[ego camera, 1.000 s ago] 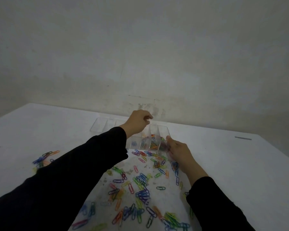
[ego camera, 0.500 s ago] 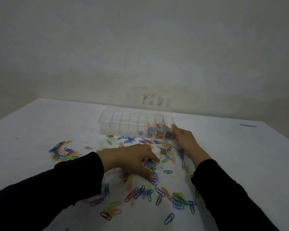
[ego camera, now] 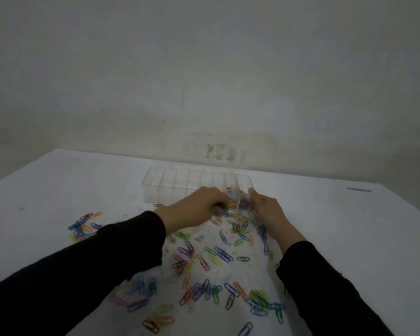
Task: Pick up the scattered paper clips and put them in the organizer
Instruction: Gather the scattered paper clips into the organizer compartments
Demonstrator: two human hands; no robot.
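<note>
A clear plastic organizer point(ego camera: 170, 187) with several compartments stands at the back of the white table point(ego camera: 349, 238). Its right-hand compartments hold coloured clips. Coloured paper clips point(ego camera: 218, 255) lie scattered across the table in front of it. My left hand point(ego camera: 199, 207) is blurred at the organizer's front wall near the filled compartments, its fingers curled together as if pinching clips. My right hand point(ego camera: 264, 209) grips the organizer's right end, thumb up against the wall.
A smaller heap of clips point(ego camera: 83, 226) lies to the left, apart from the main spread. A short dark mark point(ego camera: 358, 189) sits at the far right of the table. A stained wall rises just behind the organizer.
My left hand went from the organizer down to the clips in the middle, closed there, and has now risen back to the organizer's front. My right hand stayed on the organizer's right end.
</note>
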